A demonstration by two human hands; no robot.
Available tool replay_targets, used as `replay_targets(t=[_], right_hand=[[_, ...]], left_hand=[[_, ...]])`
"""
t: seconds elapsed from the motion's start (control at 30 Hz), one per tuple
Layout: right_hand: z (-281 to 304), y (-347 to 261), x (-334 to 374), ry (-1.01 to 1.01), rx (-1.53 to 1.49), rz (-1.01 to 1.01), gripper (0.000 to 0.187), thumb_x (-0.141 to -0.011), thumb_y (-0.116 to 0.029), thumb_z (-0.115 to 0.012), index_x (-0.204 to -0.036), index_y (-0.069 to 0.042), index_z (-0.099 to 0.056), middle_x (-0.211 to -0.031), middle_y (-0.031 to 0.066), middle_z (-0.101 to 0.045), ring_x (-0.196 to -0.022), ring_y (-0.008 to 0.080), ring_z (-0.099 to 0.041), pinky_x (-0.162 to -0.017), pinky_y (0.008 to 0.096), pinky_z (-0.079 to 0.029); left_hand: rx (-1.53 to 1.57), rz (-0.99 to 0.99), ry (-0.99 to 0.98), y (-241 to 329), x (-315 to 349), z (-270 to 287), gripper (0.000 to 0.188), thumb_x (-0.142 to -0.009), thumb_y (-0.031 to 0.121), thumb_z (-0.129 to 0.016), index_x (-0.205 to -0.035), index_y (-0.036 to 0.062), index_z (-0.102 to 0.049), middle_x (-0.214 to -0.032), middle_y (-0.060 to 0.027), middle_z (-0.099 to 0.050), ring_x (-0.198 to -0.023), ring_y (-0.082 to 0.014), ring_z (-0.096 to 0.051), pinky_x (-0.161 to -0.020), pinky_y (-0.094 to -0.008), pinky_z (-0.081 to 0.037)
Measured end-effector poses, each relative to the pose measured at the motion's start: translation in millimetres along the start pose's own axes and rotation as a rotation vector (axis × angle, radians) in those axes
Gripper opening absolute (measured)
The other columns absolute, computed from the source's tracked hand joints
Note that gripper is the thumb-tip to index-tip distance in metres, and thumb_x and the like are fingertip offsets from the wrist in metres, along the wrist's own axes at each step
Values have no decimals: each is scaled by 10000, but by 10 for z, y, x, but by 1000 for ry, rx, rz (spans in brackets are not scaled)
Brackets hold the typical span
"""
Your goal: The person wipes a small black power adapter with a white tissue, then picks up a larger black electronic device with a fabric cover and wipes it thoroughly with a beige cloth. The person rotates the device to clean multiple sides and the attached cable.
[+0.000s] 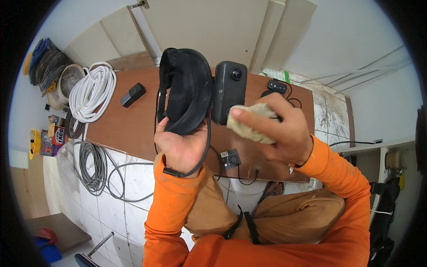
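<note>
My left hand [183, 147] grips a black fabric cap [190, 84] from below, with the thumb on its near edge. A black cable hangs from the cap down to my left wrist. Joined to the cap's right side is a tall black action camera [227, 91], its upper lens facing up. In my right hand [287, 131] is a beige cloth [251, 126], pinched between thumb and fingers. The cloth lies against the camera's lower right part and hides the lower lens.
Below my hands is a brown board [142, 127] bearing a black box [133, 95], a small black fan unit [230, 159] and a black device [277, 86] with cables. To the left are a white hose coil [94, 91] and a grey cable coil [92, 169]. A shelf [376, 153] stands right.
</note>
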State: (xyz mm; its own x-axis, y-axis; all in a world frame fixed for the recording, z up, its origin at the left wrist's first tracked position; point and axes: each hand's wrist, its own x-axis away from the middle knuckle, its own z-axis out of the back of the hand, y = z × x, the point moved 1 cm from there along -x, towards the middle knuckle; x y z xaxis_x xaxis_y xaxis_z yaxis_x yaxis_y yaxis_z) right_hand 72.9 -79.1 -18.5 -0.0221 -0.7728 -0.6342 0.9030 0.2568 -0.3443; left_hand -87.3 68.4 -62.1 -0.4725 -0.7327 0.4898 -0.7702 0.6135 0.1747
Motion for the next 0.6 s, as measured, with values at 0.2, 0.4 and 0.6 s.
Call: replay_targets(t=[0.2, 0.4, 0.6], right_hand=[[0, 237, 16, 110, 70, -107, 495, -726, -92, -772, -1200, -232, -742, -934, 90, -625, -748, 262, -687, -614, 364, -577], [2, 107, -9, -28, 99, 22, 550, -725, -39, -699, -1246, -215, -715, -948, 82, -619, -711, 266, -662, -587, 370, -554], [54, 95, -14, 5, 82, 106, 553, -699, -60, -737, -1234, -200, -719, -968, 86, -629, -725, 288, -667, -603, 372, -557]], left_hand=[[-26, 12, 62, -46, 54, -74, 419, -966, 164, -383, -1269, -47, -581, -1330, -229, -607, -1235, -373, -591, -1070, -539, -472], [-15, 49, -17, -6, -15, 44, 415, -962, 164, -384, -1254, -54, -583, -1334, -228, -605, -1241, -375, -586, -1071, -545, -470], [-23, 41, 67, -44, 48, -48, 417, -960, 176, -387, -1253, -42, -589, -1348, -223, -602, -1241, -374, -588, -1074, -553, -466]])
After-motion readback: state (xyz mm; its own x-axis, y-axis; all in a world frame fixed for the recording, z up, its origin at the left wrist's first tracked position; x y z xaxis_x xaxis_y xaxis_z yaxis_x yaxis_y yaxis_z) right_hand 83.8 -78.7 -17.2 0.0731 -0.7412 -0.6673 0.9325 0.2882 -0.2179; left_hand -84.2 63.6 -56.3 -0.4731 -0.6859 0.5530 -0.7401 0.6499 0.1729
